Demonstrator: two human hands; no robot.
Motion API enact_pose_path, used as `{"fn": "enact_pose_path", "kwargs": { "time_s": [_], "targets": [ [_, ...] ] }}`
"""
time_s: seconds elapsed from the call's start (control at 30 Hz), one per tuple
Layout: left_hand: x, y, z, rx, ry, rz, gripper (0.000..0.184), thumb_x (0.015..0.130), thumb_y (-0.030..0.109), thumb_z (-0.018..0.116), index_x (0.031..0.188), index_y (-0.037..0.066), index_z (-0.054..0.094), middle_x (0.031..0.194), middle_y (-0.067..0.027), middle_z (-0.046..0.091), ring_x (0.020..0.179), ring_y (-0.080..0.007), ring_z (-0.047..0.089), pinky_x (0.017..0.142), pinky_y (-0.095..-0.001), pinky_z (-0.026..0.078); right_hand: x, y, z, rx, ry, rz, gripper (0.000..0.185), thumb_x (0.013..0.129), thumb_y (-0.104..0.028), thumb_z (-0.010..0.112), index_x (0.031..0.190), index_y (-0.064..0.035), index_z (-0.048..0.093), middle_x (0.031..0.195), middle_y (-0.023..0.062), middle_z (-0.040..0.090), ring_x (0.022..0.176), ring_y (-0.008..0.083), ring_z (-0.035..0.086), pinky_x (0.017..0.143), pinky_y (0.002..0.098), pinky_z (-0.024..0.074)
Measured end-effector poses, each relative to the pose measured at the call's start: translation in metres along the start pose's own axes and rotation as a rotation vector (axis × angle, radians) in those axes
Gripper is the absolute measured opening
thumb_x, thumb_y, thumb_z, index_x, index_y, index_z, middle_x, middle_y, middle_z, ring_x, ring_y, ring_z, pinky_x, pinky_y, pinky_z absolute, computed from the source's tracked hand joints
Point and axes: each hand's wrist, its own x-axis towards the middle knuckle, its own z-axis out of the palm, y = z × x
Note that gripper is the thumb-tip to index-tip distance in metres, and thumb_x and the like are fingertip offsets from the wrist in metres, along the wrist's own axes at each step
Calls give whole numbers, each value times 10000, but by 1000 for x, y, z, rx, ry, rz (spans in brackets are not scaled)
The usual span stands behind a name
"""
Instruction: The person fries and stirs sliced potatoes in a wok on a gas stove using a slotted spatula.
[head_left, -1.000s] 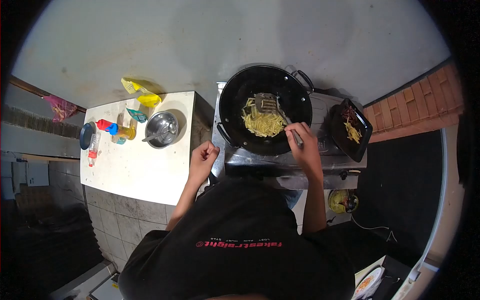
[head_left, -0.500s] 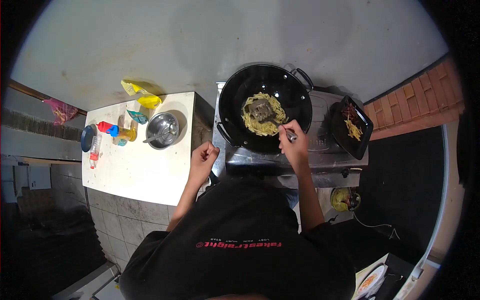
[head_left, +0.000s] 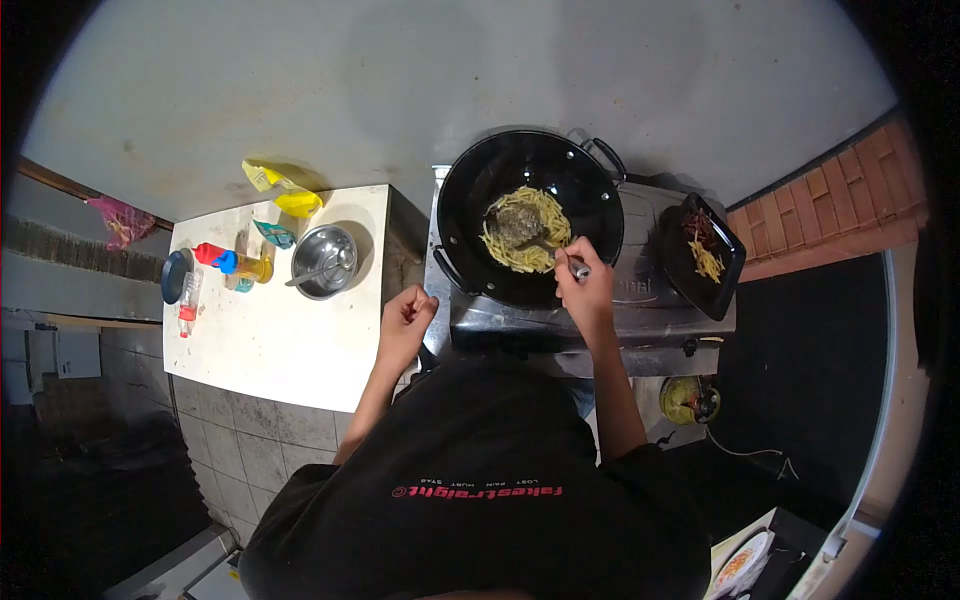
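My right hand [head_left: 584,278] grips the handle of a metal spatula [head_left: 518,224], whose blade lies on pale yellow strips of food [head_left: 522,260] in a black wok [head_left: 485,175]. The wok sits on a steel stove [head_left: 590,335]. My left hand [head_left: 408,310] is closed, with fingers curled, just left of the stove and below the wok's left handle; nothing shows in it. To the right of the wok, a black tray [head_left: 725,240] bears yellow strips [head_left: 706,262] and dark reddish pieces [head_left: 700,225].
A white table [head_left: 270,350] on the left holds a metal bowl [head_left: 324,262] with a spoon, a yellow packet [head_left: 285,190], a green packet [head_left: 273,234], squeeze bottles [head_left: 240,263] and a plastic bottle [head_left: 188,305]. A gas cylinder [head_left: 681,400] stands below the stove.
My right hand has moved slightly left and toward me with the spatula. The blade has turned and shifted down and left over the strips. My left hand has stayed in place.
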Motion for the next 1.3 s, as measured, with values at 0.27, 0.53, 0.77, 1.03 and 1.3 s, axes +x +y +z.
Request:
{"fn": "enact_pose_path", "kwargs": {
  "time_s": [0.27, 0.53, 0.77, 1.03, 1.3],
  "targets": [
    [1, 1, 1, 4, -3, -15, 345, 950, 93, 598, 698, 107, 363, 673, 95, 278, 613, -10, 251, 532, -225, 206, -3, -5, -11, -74, 19, -28, 156, 933, -104, 634, 859, -14, 529, 602, 71, 585, 538, 53, 510, 497, 275, 403],
    [2, 1, 1, -12, -12, -5, 337, 949, 91, 595, 702, 105, 366, 672, 93, 284, 614, -11, 252, 533, -226, 211, -11, -44, -33, -275, -43, -208, 105, 906, -73, 638, 916, -20, 548, 724, 135, 585, 630, 208, 584, 587, 329, 443],
    [1, -1, 0, 7, -1, 3, 331, 944, 80, 596, 707, 100, 366, 686, 89, 290, 628, -15, 263, 545, -224, 221, -9, -28, -34, -464, -39, -364, 85, 921, -62, 620, 992, -48, 575, 926, 162, 532, 804, 392, 587, 698, 410, 478],
    [1, 1, 2, -9, -3, 3, 332, 941, 68, 599, 710, 101, 363, 692, 88, 289, 633, -14, 263, 550, -224, 218, -9, -16, -34, -450, 13, -396, 109, 922, -55, 624, 1023, -48, 584, 966, 150, 536, 828, 374, 594, 732, 409, 482],
    [1, -1, 2, -8, -10, 13, 339, 948, 75, 598, 708, 104, 361, 683, 92, 287, 623, -10, 255, 537, -224, 207, -6, -4, -18, 207, 105, 96, 123, 987, -144, 598, 911, -62, 547, 629, -20, 541, 522, 44, 521, 473, 225, 386]
  ]
}}
